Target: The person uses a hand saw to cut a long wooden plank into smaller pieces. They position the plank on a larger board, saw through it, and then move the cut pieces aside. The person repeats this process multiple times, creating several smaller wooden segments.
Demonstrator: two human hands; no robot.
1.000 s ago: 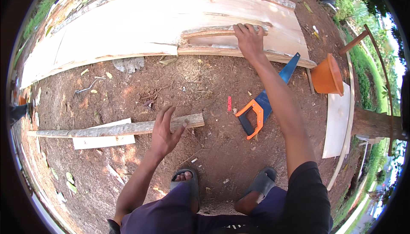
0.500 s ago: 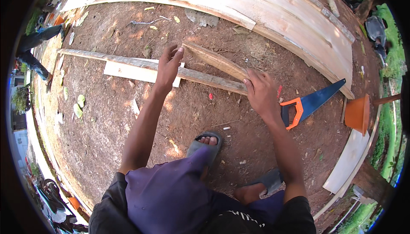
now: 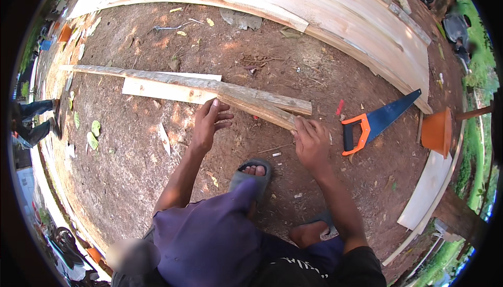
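Note:
I have a short rough wooden piece slanting low over the dirt. My left hand is at its left end, thumb against it and fingers loosely curled beneath. My right hand grips the right end. Just behind lies a long, bark-edged wooden strip, partly over a pale board. To the right of my right hand, a hand saw with a blue blade and orange-black handle lies on the ground, near a small red piece.
Wide pale planks span the top. At right are an orange bucket, another board and a tree trunk. Another person's legs show at far left; a person is at upper right.
The short piece has come off the large planks toward me and lowered beside the long strip. My left hand has moved onto its end. The view has turned; the legs at left moved lower.

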